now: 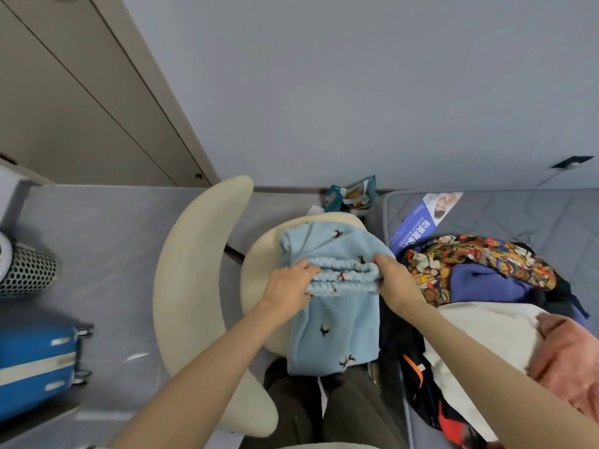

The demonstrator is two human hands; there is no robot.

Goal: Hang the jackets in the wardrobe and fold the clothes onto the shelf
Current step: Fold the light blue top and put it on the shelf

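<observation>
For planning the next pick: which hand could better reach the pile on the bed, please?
Likely right: the right hand is beside the pile; the left hand holds the trousers farther off.

- cream chair (191, 286), its curved back on the left
- blue suitcase (32, 361) left of the chair, wheels toward it
- mesh-sided thing (26, 270) left of the chair, beyond the suitcase
- teal bag (351, 196) behind the chair, by the wall
- grey mattress (534, 215) right of the chair, with a blue leaflet (421, 218) lying on it

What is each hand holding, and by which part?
Both hold the blue trousers by the gathered waistband: the left hand grips its left end, the right hand its right end. The rest lies on the chair.
</observation>
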